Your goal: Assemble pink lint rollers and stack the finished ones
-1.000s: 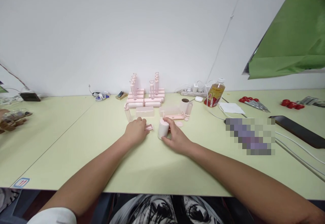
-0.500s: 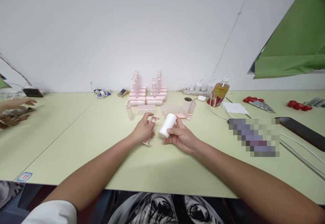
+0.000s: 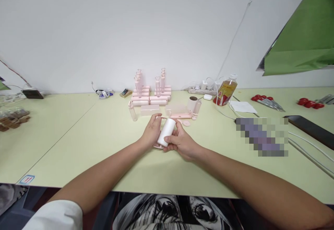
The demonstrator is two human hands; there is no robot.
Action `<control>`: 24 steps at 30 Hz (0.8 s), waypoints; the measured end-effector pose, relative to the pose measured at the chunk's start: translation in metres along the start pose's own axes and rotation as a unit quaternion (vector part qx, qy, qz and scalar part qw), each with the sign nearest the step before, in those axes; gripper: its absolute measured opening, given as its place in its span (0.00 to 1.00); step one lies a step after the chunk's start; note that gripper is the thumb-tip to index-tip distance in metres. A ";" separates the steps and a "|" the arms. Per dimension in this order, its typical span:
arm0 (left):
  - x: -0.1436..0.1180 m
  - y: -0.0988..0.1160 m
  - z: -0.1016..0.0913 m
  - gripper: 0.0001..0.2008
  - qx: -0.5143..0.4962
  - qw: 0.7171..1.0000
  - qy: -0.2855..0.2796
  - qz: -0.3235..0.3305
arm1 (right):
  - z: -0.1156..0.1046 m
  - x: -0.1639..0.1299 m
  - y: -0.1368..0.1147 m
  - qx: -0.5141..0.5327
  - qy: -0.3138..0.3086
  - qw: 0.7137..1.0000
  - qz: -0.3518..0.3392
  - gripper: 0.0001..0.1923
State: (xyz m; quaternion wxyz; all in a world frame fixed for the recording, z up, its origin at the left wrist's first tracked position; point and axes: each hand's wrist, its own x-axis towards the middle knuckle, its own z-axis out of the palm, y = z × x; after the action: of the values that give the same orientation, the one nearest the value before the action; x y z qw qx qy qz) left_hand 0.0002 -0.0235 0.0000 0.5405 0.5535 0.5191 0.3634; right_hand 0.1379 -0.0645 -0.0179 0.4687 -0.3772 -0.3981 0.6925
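At the middle of the head view, just over the near part of the table point(image 3: 146, 176), we hold a white roll point(image 3: 167, 132) tilted, its far end toward one o'clock and its near end toward seven. Taking that roll as the centre of the dial, with twelve toward the wall, our left hand point(image 3: 152, 132) is at nine, its fingers half closed about a slim pink holder point(image 3: 158, 146), most of which the hand hides. Our right hand point(image 3: 184, 146), at four, is curled about the roll, thumb lying across its near end.

Near us at two o'clock lies a pink disc point(image 3: 186, 123); at one, a pink base point(image 3: 180, 116) and, beyond it, a second roll point(image 3: 192, 103) standing upright. Toward eleven sit a clear cover point(image 3: 150, 110) and, farther back, rows of pink rollers point(image 3: 158, 101); at ten a pink tube point(image 3: 132, 111) stands upright.

We judge the step in hand to be fitting the roll to the holder; whether it is seated, we cannot tell. The next move seems to call for lining up the roll's ends with the holder's end pieces, then pressing evenly with both hands.
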 end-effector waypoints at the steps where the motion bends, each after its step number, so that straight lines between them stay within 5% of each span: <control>1: 0.000 0.000 0.000 0.21 -0.018 1.000 -0.007 -0.013 | 0.001 0.000 0.001 -0.009 0.006 1.000 -0.001 0.45; 6: -0.002 -0.004 0.006 0.20 -0.097 0.995 -0.030 -0.017 | 0.004 0.000 0.003 -0.068 0.022 0.997 -0.007 0.50; 11: -0.004 -0.012 0.011 0.21 -0.123 0.987 -0.028 0.102 | 0.001 0.001 0.007 -0.082 0.006 0.996 -0.040 0.50; 16: -0.001 -0.014 -0.005 0.20 0.027 0.975 -0.065 0.210 | -0.006 -0.001 0.005 -0.200 0.007 0.979 -0.035 0.51; 20: 0.004 -0.010 -0.023 0.17 0.187 0.913 -0.093 0.351 | -0.012 -0.004 0.001 -0.338 -0.007 0.940 -0.047 0.49; 24: 0.005 -0.009 -0.030 0.19 0.195 0.914 -0.158 0.318 | -0.015 -0.004 0.001 -0.410 -0.032 0.909 -0.063 0.47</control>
State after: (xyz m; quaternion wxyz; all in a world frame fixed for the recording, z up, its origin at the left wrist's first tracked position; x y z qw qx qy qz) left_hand -0.0292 -0.0137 -0.0048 0.3523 0.8339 0.2840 0.3159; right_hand 0.1524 -0.0653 -0.0239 0.3026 -0.4877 -0.6849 0.4490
